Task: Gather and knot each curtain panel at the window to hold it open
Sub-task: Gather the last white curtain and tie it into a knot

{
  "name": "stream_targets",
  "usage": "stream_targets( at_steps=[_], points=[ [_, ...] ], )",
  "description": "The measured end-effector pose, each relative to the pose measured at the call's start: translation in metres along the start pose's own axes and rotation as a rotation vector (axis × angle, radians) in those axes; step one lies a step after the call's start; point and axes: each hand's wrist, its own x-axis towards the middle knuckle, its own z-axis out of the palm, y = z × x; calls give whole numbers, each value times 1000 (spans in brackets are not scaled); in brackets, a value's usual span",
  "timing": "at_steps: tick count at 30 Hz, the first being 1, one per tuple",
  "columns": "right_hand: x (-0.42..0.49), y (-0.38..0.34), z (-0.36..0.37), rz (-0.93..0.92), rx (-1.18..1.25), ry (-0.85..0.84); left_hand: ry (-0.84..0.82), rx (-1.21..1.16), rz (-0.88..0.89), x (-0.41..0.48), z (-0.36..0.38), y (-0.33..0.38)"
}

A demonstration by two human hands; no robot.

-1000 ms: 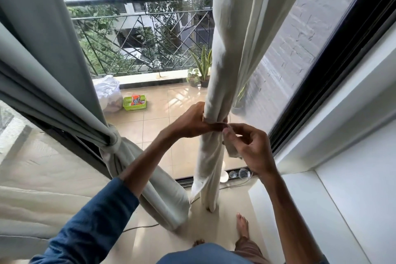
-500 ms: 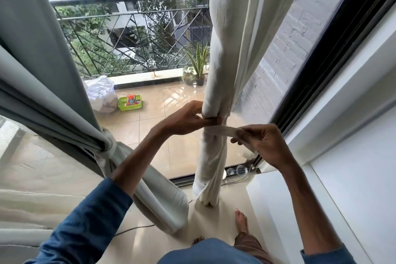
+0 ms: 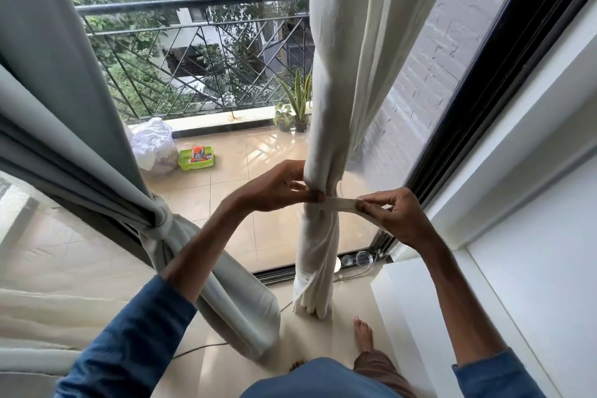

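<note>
The cream curtain panel [image 3: 326, 126] hangs in front of the window glass, gathered into a narrow column, its lower end resting on the floor beside a bare foot [image 3: 363, 334]. At mid-height a flat cream fabric band [image 3: 339, 203] runs from the gathered column out to the right.

The left hand [image 3: 277, 187] is clenched at the left side of the column, thumb and fingertips pinching the band against the gathered cloth. The right hand [image 3: 397, 216] holds the free end of the band in a pinch between thumb and forefinger, just to the right of the column, with the band stretched level between the two hands. Both forearms are bare below rolled blue sleeves.

The grey curtain panel [image 3: 64, 139] on the left is already tied: a knot [image 3: 160, 220] cinches it at mid-height, and the tail below falls to the floor near the left forearm.

Beyond the glass, on the tiled balcony, stand a white plastic bag [image 3: 151, 145], a green basket [image 3: 196, 157] just beside it, and potted plants [image 3: 295, 107] against the metal railing [image 3: 193, 52]. A black window frame [image 3: 484, 81] runs diagonally at right, bordered by a white sill [image 3: 420, 317].
</note>
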Motion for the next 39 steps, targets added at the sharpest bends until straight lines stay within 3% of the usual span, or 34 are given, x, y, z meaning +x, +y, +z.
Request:
stream_targets(
  at_steps=[12, 18, 24, 27, 30, 35, 39],
  points=[
    [38, -46, 2, -104, -173, -94, 19, 353, 73, 1, 16, 13],
    [53, -63, 14, -292, -162, 32, -32, 503, 161, 2, 14, 20],
    [58, -21, 29, -116, -112, -258, -92, 630, 398, -1, 19, 29],
    [52, -21, 32, -81, -74, -225, -54, 827, 456, -2, 19, 18],
    [49, -20, 39, -40, 19, -257, -5, 980, 407, -2, 14, 9],
    [38, -3, 45, 120, 243, -389, -23, 740, 183, -3, 11, -3],
    [32, 5, 43, 151, 355, -372, 53, 611, 153, -4, 10, -7]
  ],
)
